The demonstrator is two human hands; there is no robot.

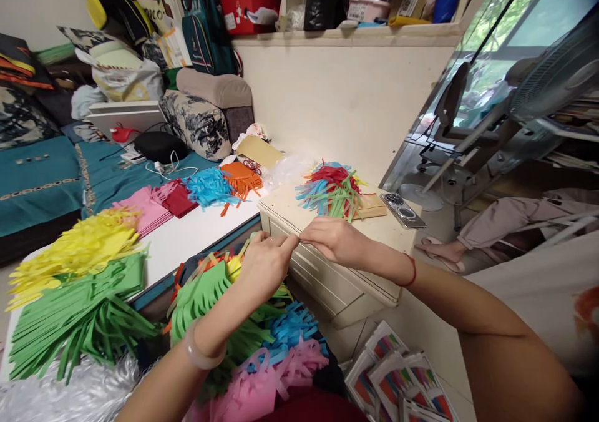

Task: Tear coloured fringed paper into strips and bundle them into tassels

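While your left hand [266,256] and right hand [334,240] meet at the centre of the frame, their fingertips pinch something thin between them, too small to tell what. Both are clenched around it, just above the cut paper fringes [243,328] heaped below in green, blue and pink. Right behind your hands, a mixed pile of coloured strips [332,191] lies on the pale surface [299,213], beside a phone [402,208].

Matt fringed paper [210,297], smooth painted wooden cabinet [327,272], glossy phone [402,210], silvery tinsel [70,391].
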